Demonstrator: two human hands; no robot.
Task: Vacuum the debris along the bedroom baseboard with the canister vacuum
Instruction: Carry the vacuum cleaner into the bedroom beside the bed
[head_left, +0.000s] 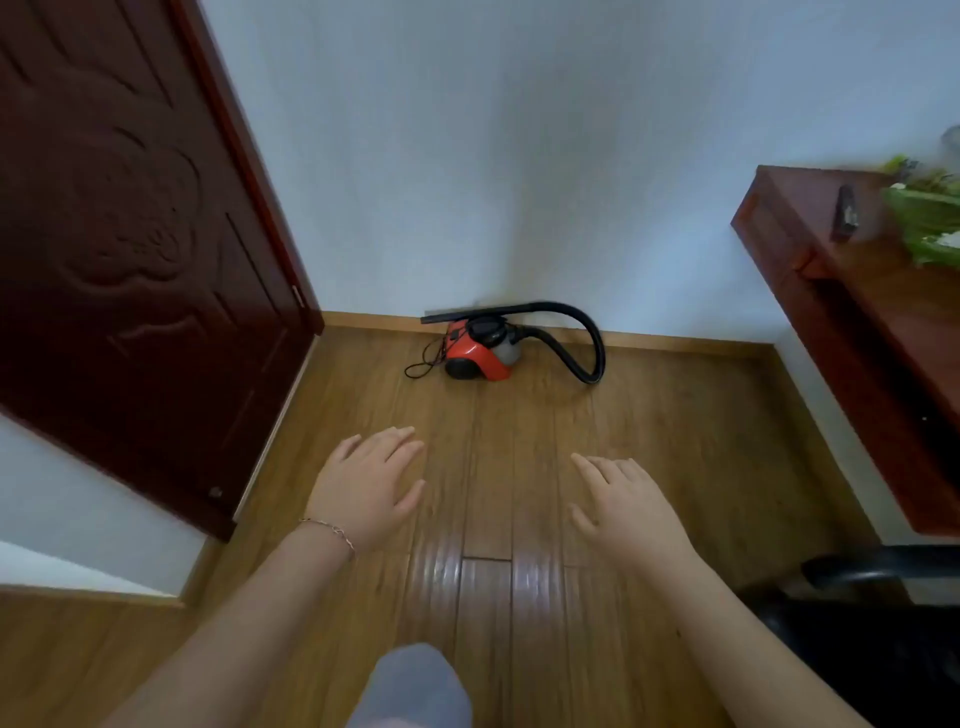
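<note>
A small red and grey canister vacuum (480, 353) sits on the wooden floor against the far wall. Its black hose (589, 345) loops out to the right, and the black nozzle (441, 316) rests across its top along the wooden baseboard (685, 343). A thin black cord (423, 364) lies to its left. My left hand (371, 488) and my right hand (621, 506) are stretched out palm down over the floor, fingers apart, holding nothing, well short of the vacuum. No debris is discernible at this distance.
A dark red door (130, 249) stands open on the left. A reddish wooden cabinet (857, 332) carrying greenery (930, 218) and a dark object juts in on the right. A black chair (862, 623) sits at the lower right. My grey-clad knee (410, 686) shows at the bottom.
</note>
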